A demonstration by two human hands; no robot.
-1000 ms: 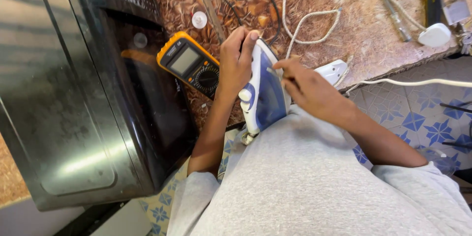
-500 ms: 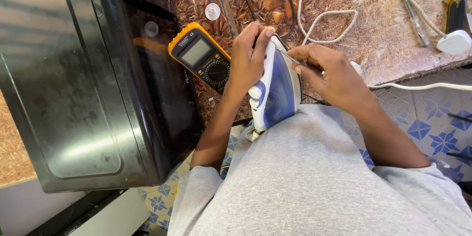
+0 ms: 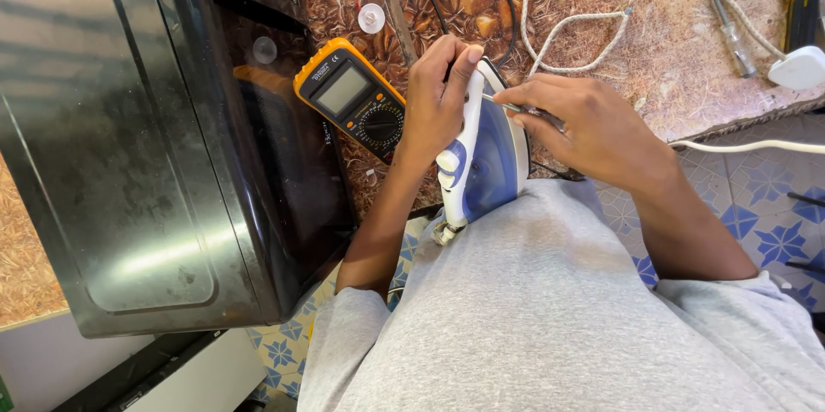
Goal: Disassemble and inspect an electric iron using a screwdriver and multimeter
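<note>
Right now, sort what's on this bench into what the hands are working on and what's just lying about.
In hand:
left hand gripping the clothes iron
right hand holding a thin screwdriver to it

Lying about:
yellow multimeter
black microwave
white plug
white braided cord

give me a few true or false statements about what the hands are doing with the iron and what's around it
1. The left hand grips the blue and white iron. True.
2. The right hand is empty. False: it holds a thin metal tool against the iron.
3. The orange multimeter lies beside the black microwave. True.
4. The white cord is wrapped around the iron. False: it lies loose on the worktop beyond it.
</note>
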